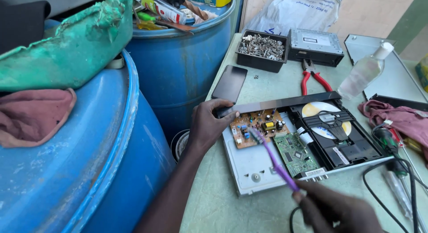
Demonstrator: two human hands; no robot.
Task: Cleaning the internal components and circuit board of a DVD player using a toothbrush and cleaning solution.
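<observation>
I am pinching the purple toothbrush [273, 159] by its handle end between the fingers of my right hand [336, 210], low at the bottom edge of the view, and its bristled head is resting on the brown circuit board [256, 126] near that board's lower edge. My left hand [207, 126] is gripping the left front corner of the opened disc player [249, 170], thumb pressing on the end of the dark front panel strip [278, 103] and the fingers curling around the chassis edge. The player is lying flat on the pale green table [214, 202] with its lid off; beside the brown board a green circuit board [295, 153] is sitting, and to the right of both the black disc tray [343, 144] is holding a disc [314, 110]. The bare metal floor of the chassis is showing open below the brown board, and the table between my forearms is open too. The player's left edge is lying close to the table's edge, beyond which two blue barrels [178, 68] are standing tight against it. Behind the player, a black phone [229, 83] is lying near the table's left edge, a black tray of screws [261, 49] farther back, and red-handled pliers [312, 79] and a clear plastic bottle [365, 70] just behind the front strip. To the right a reddish cloth [399, 119], screwdrivers [392, 146] and black cables [401, 179] are crowding that side.
</observation>
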